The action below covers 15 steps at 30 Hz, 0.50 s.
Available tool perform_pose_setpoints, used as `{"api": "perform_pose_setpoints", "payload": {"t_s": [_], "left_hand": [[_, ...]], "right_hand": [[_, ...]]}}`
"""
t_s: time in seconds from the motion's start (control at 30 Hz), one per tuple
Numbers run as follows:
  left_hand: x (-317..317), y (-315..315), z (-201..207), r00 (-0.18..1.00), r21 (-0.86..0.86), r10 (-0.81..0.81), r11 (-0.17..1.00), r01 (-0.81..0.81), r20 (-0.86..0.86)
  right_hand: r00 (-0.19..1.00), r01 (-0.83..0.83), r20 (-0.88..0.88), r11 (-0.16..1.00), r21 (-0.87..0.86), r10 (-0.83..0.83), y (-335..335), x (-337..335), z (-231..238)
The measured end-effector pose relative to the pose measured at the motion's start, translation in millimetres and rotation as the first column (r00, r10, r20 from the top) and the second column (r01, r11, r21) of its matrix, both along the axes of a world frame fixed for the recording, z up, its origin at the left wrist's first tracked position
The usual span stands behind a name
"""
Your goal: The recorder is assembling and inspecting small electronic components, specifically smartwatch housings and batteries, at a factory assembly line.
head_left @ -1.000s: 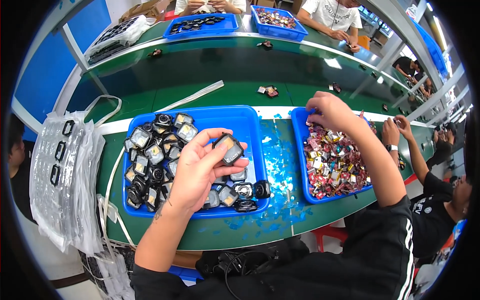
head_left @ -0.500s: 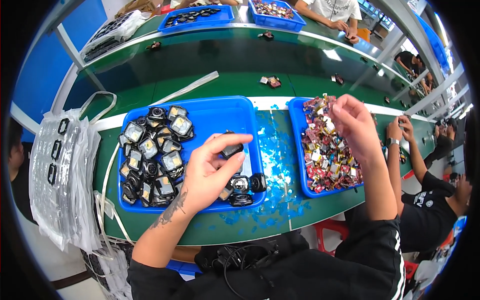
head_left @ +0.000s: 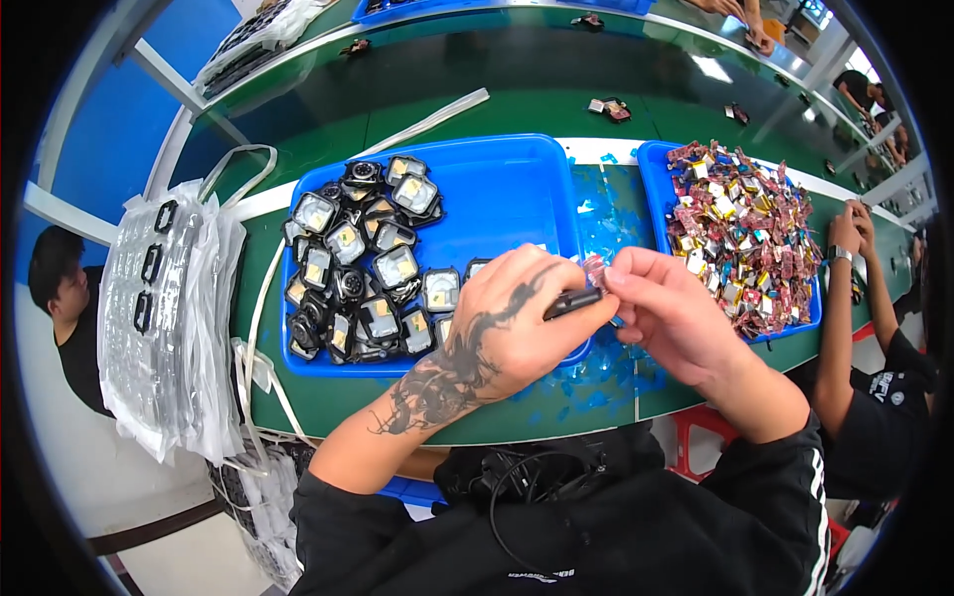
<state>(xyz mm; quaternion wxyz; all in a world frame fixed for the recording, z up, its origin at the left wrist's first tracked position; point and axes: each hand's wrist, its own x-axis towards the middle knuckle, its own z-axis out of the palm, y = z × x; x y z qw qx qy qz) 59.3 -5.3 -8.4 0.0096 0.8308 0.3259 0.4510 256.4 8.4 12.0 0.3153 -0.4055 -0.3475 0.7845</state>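
Observation:
My left hand (head_left: 517, 323) is closed around a black watch-like housing (head_left: 573, 303), its edge showing between thumb and fingers. Right beside it, my right hand (head_left: 671, 313) pinches a small reddish circuit board (head_left: 594, 269) at the housing; whether the two parts are still joined is hidden by my fingers. Both hands are over the right edge of a blue tray (head_left: 497, 189) that holds several black housings (head_left: 378, 318) with clear or pale backs. To the right, a second blue tray (head_left: 658, 214) is heaped with red boards and silvery parts (head_left: 735, 238).
Blue film scraps (head_left: 606, 214) litter the green table between the trays. Plastic-wrapped clear trays (head_left: 164, 328) are stacked at the left. A white strap (head_left: 427, 121) lies behind the left tray. A co-worker's forearms (head_left: 840, 288) are close at the right; another person sits far left.
My right hand has come from over the right tray to meet my left hand, and now pinches a reddish board. My left hand has turned knuckles-up, still holding the housing. The view has shifted.

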Motion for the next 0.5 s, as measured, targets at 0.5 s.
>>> {"api": "perform_pose_setpoints", "payload": {"t_s": [0.5], "left_hand": [[-2,-3,-5,0.954,-0.536,-0.007,0.826,0.174,0.299]], "right_hand": [[0.925,-0.230,0.378,0.860,0.456,0.046,-2,7,18]]}}
